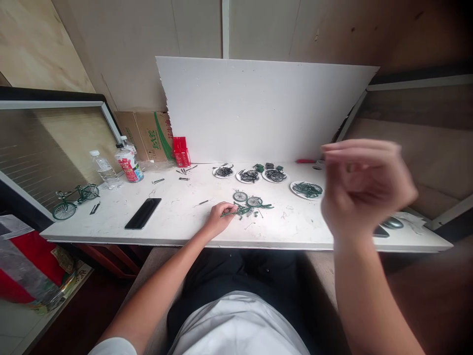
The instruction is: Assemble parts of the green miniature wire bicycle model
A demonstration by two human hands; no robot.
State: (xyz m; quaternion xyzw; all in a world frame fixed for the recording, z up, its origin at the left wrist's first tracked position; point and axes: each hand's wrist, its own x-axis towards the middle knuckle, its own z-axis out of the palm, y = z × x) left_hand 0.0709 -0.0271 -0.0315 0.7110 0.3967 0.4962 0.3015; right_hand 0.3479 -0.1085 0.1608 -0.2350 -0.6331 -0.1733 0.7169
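Against the left hand (pixel 220 218) lie thin, dark-green, apparently loose bicycle parts (pixel 244 210)

The right hand (pixel 369 182) is blurred, and whether its fingers pinch anything is unclear. Its wrist hides most of a dark flat object (pixel 381 231). The left hand's (pixel 220 218) exact grip on the green part (pixel 229 213) is too small to tell. The left edge cuts off a red bag (pixel 37 259).
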